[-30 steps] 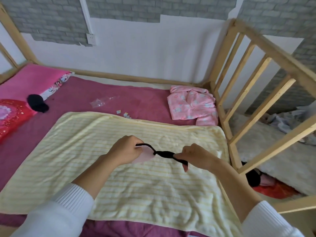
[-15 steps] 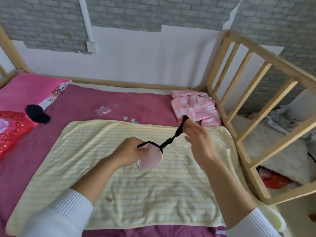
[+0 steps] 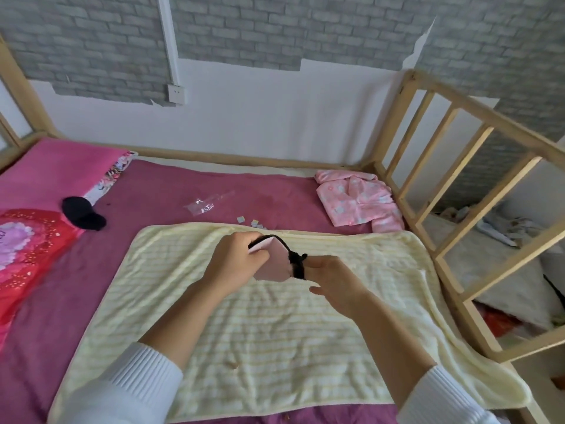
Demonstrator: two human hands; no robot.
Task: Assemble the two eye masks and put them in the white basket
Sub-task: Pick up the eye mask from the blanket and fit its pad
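Note:
A pink eye mask [image 3: 273,264] with a black strap [image 3: 296,264] hangs between my hands above the striped yellow towel [image 3: 275,341]. My left hand [image 3: 235,261] grips the mask's left end, where the strap loops over its top. My right hand [image 3: 333,281] pinches the bunched strap at the mask's right edge. A second black eye mask [image 3: 83,213] lies far left on the pink bedding. No white basket is in view.
A clear plastic bag [image 3: 205,203] and small paper bits [image 3: 249,221] lie on the maroon sheet [image 3: 171,191] beyond the towel. Folded pink pyjamas [image 3: 357,203] sit at the back right. A wooden bed rail [image 3: 452,209] runs along the right side.
My right hand, which had pulled the strap up and away to the right, has come back down to the mask's right edge. The strap is now bunched short there.

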